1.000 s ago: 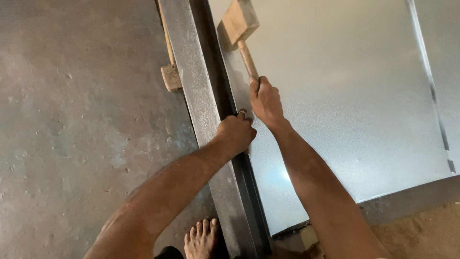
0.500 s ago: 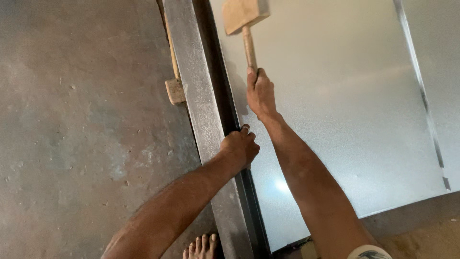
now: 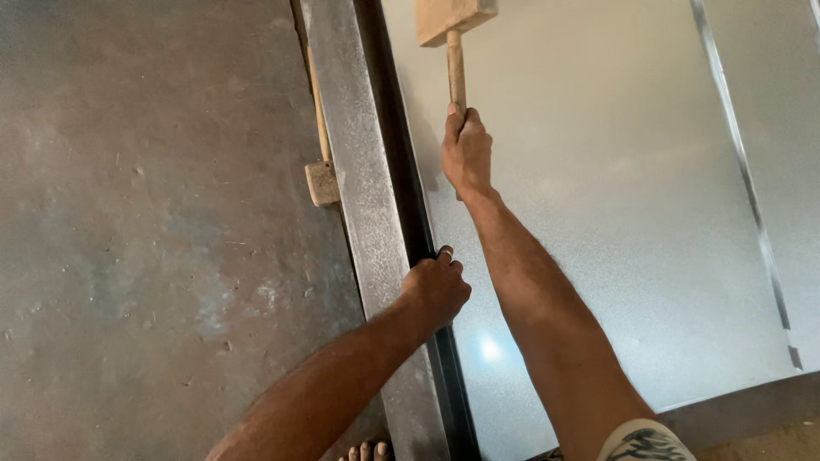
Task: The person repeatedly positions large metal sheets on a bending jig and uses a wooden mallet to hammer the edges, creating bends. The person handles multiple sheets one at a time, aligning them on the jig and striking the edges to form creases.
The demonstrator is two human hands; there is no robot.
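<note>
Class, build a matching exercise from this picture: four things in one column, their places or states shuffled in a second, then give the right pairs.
1 wooden mallet
2 left hand
3 metal sheet
4 wooden block

A lies flat, shiny grey
B pressed on the sheet's edge by the steel beam
C gripped by the right hand
D against the beam's floor side

Pairs: 1-C, 2-B, 3-A, 4-D

metal workshop, sheet metal [image 3: 615, 213], steel beam [image 3: 367, 205], concrete floor [image 3: 154, 239]
</note>
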